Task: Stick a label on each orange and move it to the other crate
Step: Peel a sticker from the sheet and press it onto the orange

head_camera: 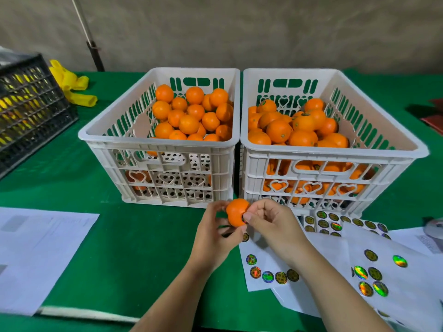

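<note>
**Label pressed onto an orange held above the green counter**

Green cloth covers the counter (143,248), and a grey fabric backdrop hangs behind it. The round orange fruit (236,210) is held just in front of the two white slotted plastic crates, gripped by the curled fingers of the left hand (213,236). The right hand (271,224) pinches a small round holographic label (245,219) against the fruit's lower right side.

The label is best smoothed down with the thumb from its middle outward, while the fruit is kept from turning.

Oranges in the right crate (335,153) appear to carry labels, so that crate is judged the destination; the left crate (158,142) holds plain ones. White label sheets (311,259) lie under the right forearm and could be dragged. Printed papers (36,248) lie to the left, and a black crate (28,111) stands well apart.
</note>
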